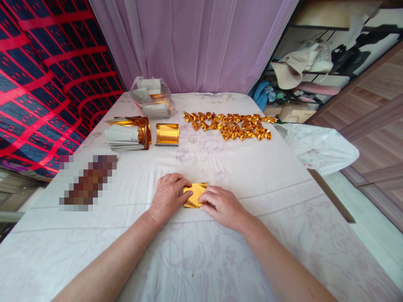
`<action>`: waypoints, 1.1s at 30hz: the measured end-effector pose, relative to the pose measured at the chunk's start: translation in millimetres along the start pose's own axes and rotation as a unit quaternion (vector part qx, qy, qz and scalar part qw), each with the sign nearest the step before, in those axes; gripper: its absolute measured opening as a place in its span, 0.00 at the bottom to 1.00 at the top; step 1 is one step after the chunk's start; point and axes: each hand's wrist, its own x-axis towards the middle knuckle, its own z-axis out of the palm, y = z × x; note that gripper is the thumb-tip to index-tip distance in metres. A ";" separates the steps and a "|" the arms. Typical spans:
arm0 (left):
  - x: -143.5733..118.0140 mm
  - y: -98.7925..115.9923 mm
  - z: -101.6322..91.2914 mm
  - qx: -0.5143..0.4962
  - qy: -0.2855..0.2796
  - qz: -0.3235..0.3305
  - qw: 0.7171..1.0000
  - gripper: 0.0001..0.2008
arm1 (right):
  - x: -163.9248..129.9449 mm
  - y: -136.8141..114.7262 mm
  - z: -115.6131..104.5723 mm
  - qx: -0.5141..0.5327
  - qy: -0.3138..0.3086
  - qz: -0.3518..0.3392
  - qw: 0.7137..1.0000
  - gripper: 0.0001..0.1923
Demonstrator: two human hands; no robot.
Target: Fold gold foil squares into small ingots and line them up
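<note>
Two-handed, held the gold sheet (195,196) flat on the cloth (195,251), with the left hand (171,191) pinching one end, thumb on top, and the right hand (222,205) pinching the other with bent fingers, likely to stop any slipping. Had the stack (122,136) and shiny pad (167,134) far off to the left, likely to be out of the way, with the clear bag (153,100) just behind. Saw gold folds (233,126) in rows back right, likely to stop mixing, near the white bag (327,147).
</note>
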 end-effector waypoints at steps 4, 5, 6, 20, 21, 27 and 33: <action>0.4 -1.1 -0.5 0.002 -0.004 0.001 1.000 0.08 | 2.0 -1.7 -4.3 0.003 -0.036 0.010 0.999 0.05; 0.5 -1.1 -1.2 0.001 -0.007 0.002 1.000 0.08 | 2.4 -2.0 -4.7 0.009 -0.036 0.018 0.999 0.06; 0.3 -0.9 -2.2 -0.001 -0.012 0.003 1.000 0.08 | 2.7 -2.2 -4.7 0.015 -0.035 0.025 0.999 0.06; -14.6 11.8 -0.6 0.018 -0.021 0.006 1.000 0.23 | 3.5 -3.3 -2.4 0.017 -0.028 0.029 0.999 0.05; -14.5 12.0 -0.4 0.020 -0.021 0.005 1.000 0.23 | 3.6 -3.8 -2.7 0.017 -0.029 0.030 0.999 0.05; -12.8 9.1 -3.6 0.014 -0.037 0.004 0.999 0.24 | 3.0 -3.4 -2.7 0.021 -0.026 0.032 0.999 0.06; -10.4 -2.7 -11.1 -0.001 -0.084 0.024 0.996 0.25 | 3.0 -3.9 -3.1 0.026 -0.027 0.037 0.999 0.07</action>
